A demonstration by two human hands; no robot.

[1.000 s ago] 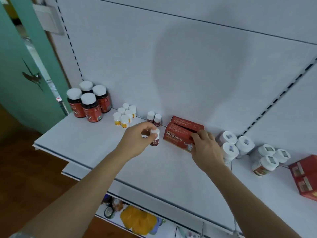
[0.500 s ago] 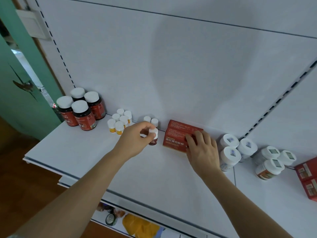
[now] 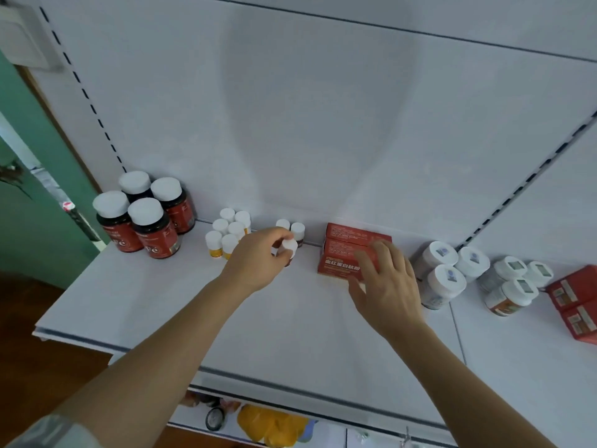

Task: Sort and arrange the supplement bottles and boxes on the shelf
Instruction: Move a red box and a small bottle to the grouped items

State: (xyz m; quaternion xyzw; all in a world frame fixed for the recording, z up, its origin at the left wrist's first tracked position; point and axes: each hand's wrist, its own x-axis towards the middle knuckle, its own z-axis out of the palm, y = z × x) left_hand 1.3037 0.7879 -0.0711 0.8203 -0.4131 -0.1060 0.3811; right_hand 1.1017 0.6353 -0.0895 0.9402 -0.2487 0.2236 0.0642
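My left hand (image 3: 255, 263) pinches a small dark bottle with a white cap (image 3: 288, 248), just in front of two matching small bottles (image 3: 292, 228) at the back wall. My right hand (image 3: 386, 279) rests with spread fingers on the front right of a red box (image 3: 339, 258); a second red box (image 3: 355, 232) sits behind it against the wall. Left of my hand stand several tiny yellow-labelled bottles (image 3: 226, 232) and several large red-labelled bottles (image 3: 145, 218).
The white shelf (image 3: 161, 305) carries white wide-cap jars (image 3: 442, 273) right of the boxes, then more jars (image 3: 513, 286) and red boxes (image 3: 578, 302) at the far right. A lower shelf shows a yellow bag (image 3: 271, 425). A green door frame is at left.
My left hand has nudged the small bottle slightly back toward the two at the wall. My right hand has slid onto the red box's front right, fingers spread wider. The camera moved closer.
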